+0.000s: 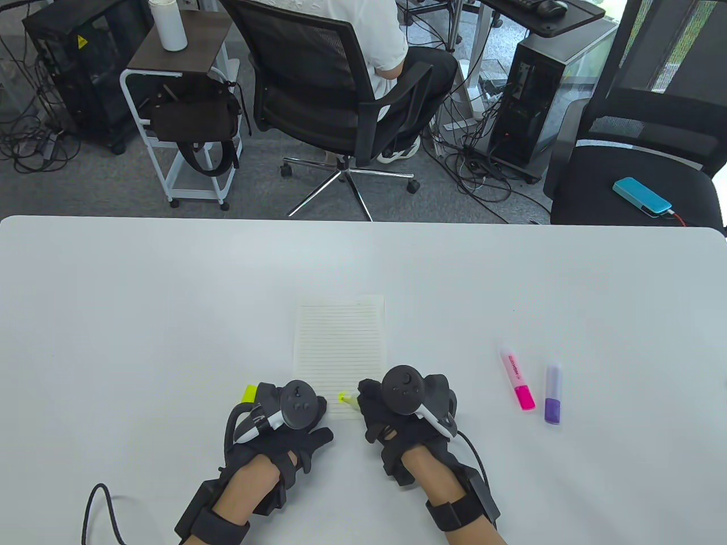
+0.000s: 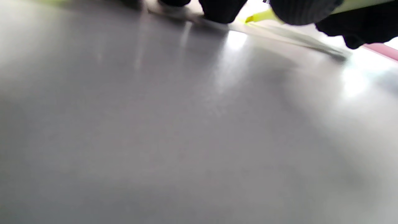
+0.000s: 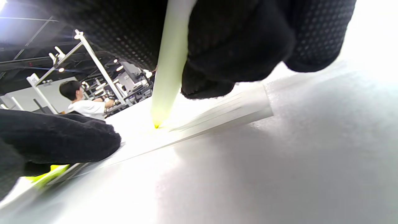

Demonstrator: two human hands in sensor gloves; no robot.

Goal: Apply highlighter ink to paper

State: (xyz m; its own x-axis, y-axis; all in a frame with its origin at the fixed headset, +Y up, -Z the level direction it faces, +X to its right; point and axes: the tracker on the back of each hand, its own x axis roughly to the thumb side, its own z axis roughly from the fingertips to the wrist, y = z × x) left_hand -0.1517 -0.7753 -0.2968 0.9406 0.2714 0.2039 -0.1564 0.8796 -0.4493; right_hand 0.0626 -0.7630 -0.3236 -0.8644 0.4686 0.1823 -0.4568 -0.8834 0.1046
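A lined notepad lies on the white table, in the middle. My right hand grips an uncapped yellow highlighter. Its tip touches the pad's near edge; the right wrist view shows the highlighter upright with its tip on the paper. My left hand rests on the pad's near left corner and holds the yellow cap, which sticks out to the left. In the left wrist view the fingers press at the pad's edge.
A pink highlighter and a purple highlighter lie capped on the table to the right of my right hand. Beyond the table's far edge are office chairs, a seated person and a cart.
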